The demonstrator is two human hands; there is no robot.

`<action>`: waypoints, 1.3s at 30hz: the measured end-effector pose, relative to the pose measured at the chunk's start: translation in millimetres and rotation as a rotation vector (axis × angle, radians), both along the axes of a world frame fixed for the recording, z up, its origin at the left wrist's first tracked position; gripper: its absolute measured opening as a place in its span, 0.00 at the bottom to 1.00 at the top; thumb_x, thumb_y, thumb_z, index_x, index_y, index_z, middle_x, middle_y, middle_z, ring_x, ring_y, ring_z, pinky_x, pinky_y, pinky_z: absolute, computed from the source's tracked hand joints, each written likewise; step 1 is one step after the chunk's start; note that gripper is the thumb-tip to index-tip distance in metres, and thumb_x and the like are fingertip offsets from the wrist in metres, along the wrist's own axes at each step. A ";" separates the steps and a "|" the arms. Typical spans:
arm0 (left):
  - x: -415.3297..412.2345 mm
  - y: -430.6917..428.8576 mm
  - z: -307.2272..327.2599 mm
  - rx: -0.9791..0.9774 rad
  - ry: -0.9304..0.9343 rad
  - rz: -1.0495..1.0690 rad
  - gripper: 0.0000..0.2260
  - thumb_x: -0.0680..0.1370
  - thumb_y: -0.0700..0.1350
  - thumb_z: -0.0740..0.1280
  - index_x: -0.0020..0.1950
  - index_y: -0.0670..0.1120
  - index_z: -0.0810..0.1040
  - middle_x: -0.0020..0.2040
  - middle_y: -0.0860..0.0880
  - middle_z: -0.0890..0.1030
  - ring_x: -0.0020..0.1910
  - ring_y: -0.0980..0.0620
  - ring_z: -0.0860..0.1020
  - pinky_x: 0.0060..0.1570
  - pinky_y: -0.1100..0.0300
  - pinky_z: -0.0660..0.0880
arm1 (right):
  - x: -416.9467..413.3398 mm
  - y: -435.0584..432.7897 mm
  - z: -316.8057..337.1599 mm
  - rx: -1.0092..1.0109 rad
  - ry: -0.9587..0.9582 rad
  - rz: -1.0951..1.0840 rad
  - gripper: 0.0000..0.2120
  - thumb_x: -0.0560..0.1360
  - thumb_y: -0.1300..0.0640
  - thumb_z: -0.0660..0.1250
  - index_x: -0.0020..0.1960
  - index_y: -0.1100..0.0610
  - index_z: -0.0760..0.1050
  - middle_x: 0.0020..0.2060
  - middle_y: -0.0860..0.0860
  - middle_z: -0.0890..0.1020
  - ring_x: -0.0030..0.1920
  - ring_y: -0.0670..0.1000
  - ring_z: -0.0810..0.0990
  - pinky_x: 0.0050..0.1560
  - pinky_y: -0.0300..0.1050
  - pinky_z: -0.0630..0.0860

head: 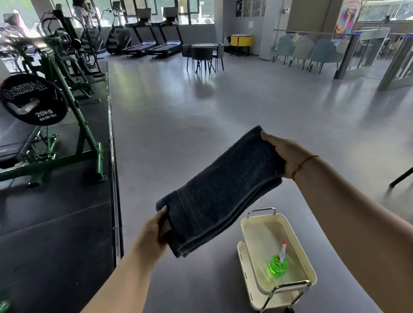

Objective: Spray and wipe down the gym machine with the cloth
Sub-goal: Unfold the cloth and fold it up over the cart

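Observation:
A folded dark blue cloth (222,191) is stretched in the air between both my hands. My left hand (154,232) grips its near lower end. My right hand (284,153) grips its far upper end. Below the cloth stands a small white trolley (307,265); a green spray bottle (278,266) with a white and red nozzle stands upright in its top tray. The green gym machine (81,128), with a black 20 kg plate (32,100) on its bar, stands on black matting to the left, about a metre from my hands.
A raised metal edge strip (112,160) divides the black matting from the grey floor. Treadmills (153,47), a table with chairs (204,54) and a row of teal chairs (314,52) stand far off. A dark chair leg (407,173) enters at right.

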State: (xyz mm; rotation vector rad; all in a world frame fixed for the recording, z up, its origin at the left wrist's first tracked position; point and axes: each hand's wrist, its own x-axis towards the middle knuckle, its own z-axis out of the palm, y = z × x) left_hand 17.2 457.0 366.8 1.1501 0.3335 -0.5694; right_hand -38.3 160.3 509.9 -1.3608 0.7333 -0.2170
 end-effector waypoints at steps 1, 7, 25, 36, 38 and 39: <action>3.3 -3.1 -1.5 0.124 -0.042 -0.005 0.09 0.84 0.45 0.62 0.52 0.41 0.78 0.44 0.41 0.84 0.45 0.43 0.82 0.44 0.49 0.80 | -0.9 -1.5 -6.2 -0.043 0.009 -0.011 0.23 0.73 0.44 0.74 0.58 0.61 0.79 0.55 0.59 0.82 0.55 0.61 0.81 0.58 0.59 0.78; 18.3 1.6 -7.5 0.655 -0.436 -0.001 0.12 0.85 0.50 0.59 0.51 0.43 0.76 0.46 0.40 0.80 0.48 0.39 0.78 0.51 0.46 0.75 | -26.5 -9.6 -41.9 -0.370 0.021 0.074 0.14 0.81 0.46 0.64 0.52 0.56 0.80 0.47 0.58 0.83 0.50 0.60 0.82 0.57 0.57 0.79; -2.7 -68.9 32.3 0.605 -0.477 -0.329 0.07 0.79 0.46 0.70 0.52 0.43 0.77 0.45 0.42 0.81 0.44 0.42 0.80 0.43 0.48 0.78 | -17.4 24.4 -80.0 -0.580 0.080 0.228 0.16 0.81 0.50 0.63 0.44 0.61 0.76 0.36 0.56 0.79 0.38 0.55 0.76 0.37 0.44 0.69; -34.7 -73.9 49.5 0.404 -0.401 -0.402 0.42 0.72 0.80 0.48 0.59 0.48 0.81 0.49 0.45 0.86 0.49 0.45 0.85 0.51 0.43 0.82 | -21.4 81.8 -86.7 -0.848 0.149 0.467 0.20 0.79 0.38 0.61 0.39 0.54 0.69 0.34 0.48 0.76 0.37 0.51 0.75 0.36 0.46 0.66; -41.4 -69.8 56.9 0.318 -0.378 -0.425 0.41 0.73 0.76 0.45 0.57 0.47 0.83 0.45 0.45 0.87 0.47 0.45 0.86 0.50 0.42 0.83 | -28.0 88.6 -83.2 -0.887 0.151 0.491 0.24 0.74 0.30 0.62 0.40 0.52 0.69 0.35 0.47 0.77 0.36 0.48 0.75 0.35 0.45 0.68; -44.8 -68.2 61.4 0.286 -0.371 -0.428 0.40 0.73 0.74 0.44 0.55 0.46 0.83 0.44 0.44 0.86 0.46 0.43 0.86 0.49 0.41 0.83 | -30.4 91.2 -81.8 -0.912 0.157 0.498 0.26 0.71 0.28 0.63 0.42 0.52 0.70 0.36 0.46 0.77 0.37 0.47 0.76 0.35 0.45 0.68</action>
